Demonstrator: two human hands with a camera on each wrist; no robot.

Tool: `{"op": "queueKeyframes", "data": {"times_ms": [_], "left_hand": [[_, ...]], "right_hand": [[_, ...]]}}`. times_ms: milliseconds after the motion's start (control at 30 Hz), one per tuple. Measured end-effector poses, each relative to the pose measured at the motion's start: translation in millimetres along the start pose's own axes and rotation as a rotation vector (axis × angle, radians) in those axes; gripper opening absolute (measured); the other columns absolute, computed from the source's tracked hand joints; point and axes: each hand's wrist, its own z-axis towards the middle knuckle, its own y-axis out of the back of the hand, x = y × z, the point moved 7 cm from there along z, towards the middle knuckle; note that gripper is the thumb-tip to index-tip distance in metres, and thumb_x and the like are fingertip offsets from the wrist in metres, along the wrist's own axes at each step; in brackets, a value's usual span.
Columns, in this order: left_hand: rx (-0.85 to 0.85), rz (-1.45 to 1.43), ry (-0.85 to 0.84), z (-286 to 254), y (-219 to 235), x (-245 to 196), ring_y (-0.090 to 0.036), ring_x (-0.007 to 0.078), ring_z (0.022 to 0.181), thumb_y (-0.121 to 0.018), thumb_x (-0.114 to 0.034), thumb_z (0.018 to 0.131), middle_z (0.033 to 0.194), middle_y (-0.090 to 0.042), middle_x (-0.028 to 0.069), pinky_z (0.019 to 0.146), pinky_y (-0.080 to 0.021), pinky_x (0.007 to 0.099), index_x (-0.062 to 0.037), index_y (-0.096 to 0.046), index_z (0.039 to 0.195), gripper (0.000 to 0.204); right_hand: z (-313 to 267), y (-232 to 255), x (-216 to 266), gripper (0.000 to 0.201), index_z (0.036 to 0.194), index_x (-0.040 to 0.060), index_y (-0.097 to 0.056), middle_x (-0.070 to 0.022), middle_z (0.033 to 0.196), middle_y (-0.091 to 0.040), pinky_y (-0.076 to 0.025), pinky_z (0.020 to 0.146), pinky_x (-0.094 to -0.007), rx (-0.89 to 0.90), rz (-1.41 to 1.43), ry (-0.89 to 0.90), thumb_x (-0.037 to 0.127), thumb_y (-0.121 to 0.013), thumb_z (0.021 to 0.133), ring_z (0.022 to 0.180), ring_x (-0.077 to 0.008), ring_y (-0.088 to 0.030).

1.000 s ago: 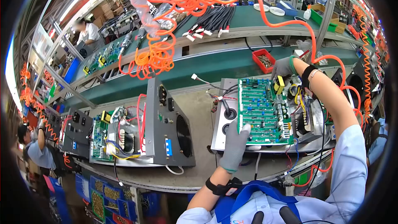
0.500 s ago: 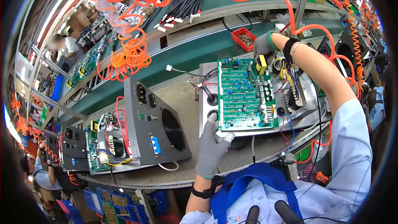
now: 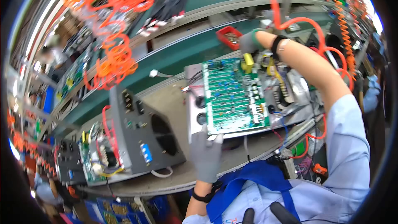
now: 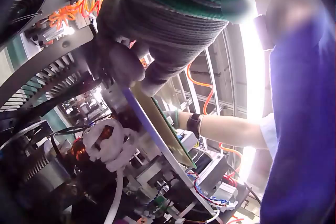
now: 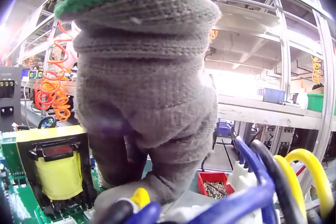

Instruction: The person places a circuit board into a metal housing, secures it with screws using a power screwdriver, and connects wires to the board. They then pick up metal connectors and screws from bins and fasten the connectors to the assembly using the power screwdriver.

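Note:
A green circuit board (image 3: 228, 95) lies over the pale metal plate (image 3: 195, 122) of an opened unit. My gloved left hand (image 3: 206, 155) grips the board's near-left corner; in the left wrist view the same hand (image 4: 163, 35) has fingertips on either side of the board's edge (image 4: 163, 127). At the far right corner, beside a yellow transformer (image 3: 248, 63), is my gloved right hand (image 3: 251, 41). In the right wrist view this hand (image 5: 147, 92) bends its fingers down beside the transformer (image 5: 58, 174), fingertips partly hidden.
A grey unit with a fan (image 3: 145, 128) stands to the left. Beyond the board sits a red tray of small parts (image 3: 229, 37). Orange coiled hoses (image 3: 116, 54) hang at the upper left. Thick blue and yellow wires (image 5: 310, 171) rise close to my right hand.
The head view has swung, shifting the scene left. My left hand has moved from on top of the board to its near-left corner. My right hand stays at the far corner.

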Motion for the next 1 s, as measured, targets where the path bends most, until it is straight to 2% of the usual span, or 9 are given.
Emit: {"op": "queueKeyframes", "data": {"times_ms": [33, 100, 200, 367, 433, 600, 700, 767, 1000], "left_hand": [[0.036, -0.064, 0.065, -2, -4, 7, -0.049, 0.0175, 0.063, -0.076, -0.018, 0.070, 0.072, -0.049, 0.0056, 0.062, -0.043, 0.0315, -0.0015, -0.062, 0.114, 0.049], [0.066, -0.030, 0.113, -1, -3, 4, -0.047, 0.0166, 0.061, -0.078, -0.017, 0.067, 0.069, -0.046, 0.0048, 0.060, -0.042, 0.0311, -0.0011, -0.063, 0.112, 0.050], [0.017, -0.113, 0.107, -1, -4, 8, -0.045, 0.0140, 0.058, -0.080, -0.012, 0.064, 0.070, -0.046, 0.0043, 0.057, -0.041, 0.0283, 0.0011, -0.063, 0.111, 0.052], [0.041, -0.120, 0.137, 1, -6, 6, -0.041, 0.0085, 0.058, -0.077, -0.007, 0.068, 0.073, -0.048, 0.0026, 0.055, -0.038, 0.0230, 0.0048, -0.062, 0.111, 0.048], [0.049, -0.132, 0.133, 1, -7, 5, -0.039, 0.0060, 0.060, -0.074, -0.005, 0.071, 0.075, -0.049, 0.0013, 0.054, -0.036, 0.0204, 0.0072, -0.060, 0.113, 0.046], [0.048, -0.129, 0.125, 0, -8, 7, -0.039, 0.0057, 0.060, -0.073, -0.004, 0.072, 0.075, -0.048, 0.0005, 0.055, -0.035, 0.0201, 0.0073, -0.060, 0.114, 0.045], [0.040, -0.119, 0.095, -1, -8, 6, -0.039, 0.0053, 0.060, -0.073, -0.003, 0.072, 0.076, -0.049, 0.0002, 0.055, -0.036, 0.0197, 0.0079, -0.060, 0.113, 0.045], [0.043, -0.123, 0.104, -1, -8, 5, -0.039, 0.0050, 0.061, -0.073, -0.003, 0.072, 0.076, -0.049, 0.0001, 0.056, -0.036, 0.0193, 0.0081, -0.060, 0.113, 0.045], [0.033, -0.171, 0.125, -3, -9, 9, -0.040, 0.0044, 0.061, -0.073, -0.003, 0.071, 0.077, -0.049, -0.0004, 0.056, -0.036, 0.0183, 0.0081, -0.059, 0.114, 0.046]], "right_hand": [[6, -4, -1, 0.023, 0.089, 0.0065, -0.071, -0.0086, 0.085, -0.070, -0.051, 0.068, -0.0361, 0.025, -0.066, -0.007, 0.024, -0.065, 0.075, 0.074, -0.0176, -0.065], [-41, 24, 29, 0.029, 0.097, 0.0076, -0.070, -0.0095, 0.098, -0.069, -0.050, 0.075, -0.0378, -0.023, -0.207, -0.035, 0.026, -0.061, 0.078, 0.086, -0.0223, -0.066], [-51, 24, 28, 0.030, 0.105, 0.0080, -0.067, -0.0070, 0.099, -0.068, -0.048, 0.081, -0.0421, 0.064, -0.009, -0.155, 0.024, -0.054, 0.082, 0.089, -0.0233, -0.065], [-62, 18, 26, 0.024, 0.101, 0.0098, -0.067, -0.0053, 0.092, -0.069, -0.049, 0.076, -0.0409, 0.134, 0.333, -0.257, 0.018, -0.055, 0.083, 0.081, -0.0196, -0.065], [-45, 21, 22, 0.023, 0.101, 0.0110, -0.068, -0.0044, 0.093, -0.069, -0.049, 0.077, -0.0402, 0.037, 0.131, -0.207, 0.017, -0.056, 0.082, 0.081, -0.0197, -0.065], [-32, 17, 20, 0.025, 0.105, 0.0106, -0.066, -0.0046, 0.096, -0.069, -0.049, 0.079, -0.0391, 0.035, 0.089, -0.167, 0.019, -0.058, 0.083, 0.086, -0.0195, -0.065], [-34, 17, 23, 0.033, 0.105, 0.0014, -0.065, -0.0123, 0.101, -0.066, -0.049, 0.077, -0.0396, 0.028, 0.023, -0.142, 0.019, -0.063, 0.078, 0.088, -0.0279, -0.063], [-55, 28, 35, 0.026, 0.106, 0.0135, -0.066, -0.0037, 0.101, -0.068, -0.049, 0.080, -0.0398, 0.022, -0.100, -0.109, 0.021, -0.059, 0.082, 0.089, -0.0192, -0.064], [-39, 22, 25, 0.028, 0.107, 0.0146, -0.067, -0.0032, 0.105, -0.066, -0.049, 0.079, -0.0436, 0.041, 0.033, -0.193, 0.022, -0.061, 0.081, 0.093, -0.0206, -0.063]]}}
